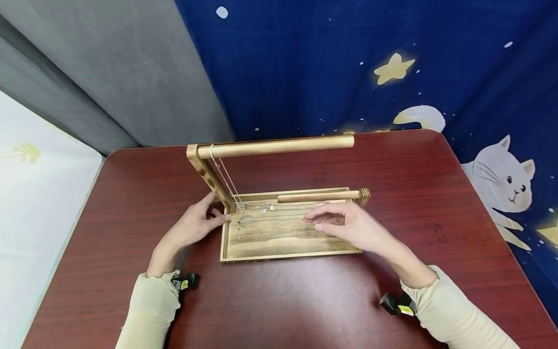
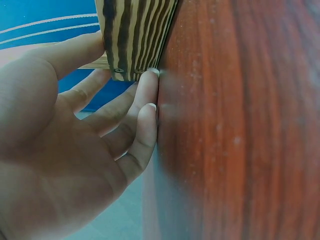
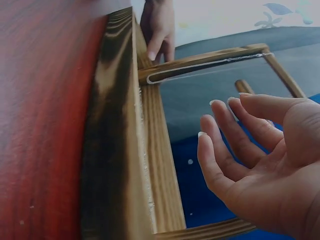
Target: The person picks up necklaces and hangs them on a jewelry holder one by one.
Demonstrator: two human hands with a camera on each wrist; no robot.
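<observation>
A wooden jewelry stand with a tray base [image 1: 292, 255] stands on the table, a post [image 1: 211, 179] rising at its left end. My left hand [image 1: 193, 223] grips this end, its thumb on the tray's edge; the left wrist view has the fingers [image 2: 145, 125] round the striped wooden end [image 2: 132, 35]. One necklace [image 1: 224, 174] hangs from the upper bar [image 1: 279, 146]. Several thin chains [image 1: 257, 207] lie in the tray. Over the tray's right half, my right hand [image 1: 348, 223] has loosely bent fingers [image 3: 215, 165], and nothing shows between them.
A shorter wooden rod [image 1: 320, 197] runs along the tray's back, ending in a striped piece [image 1: 364, 196] at the right. The reddish-brown table [image 1: 270, 300] surrounds the stand. Behind it hang a grey curtain [image 1: 122, 63] and a blue patterned one [image 1: 305, 68].
</observation>
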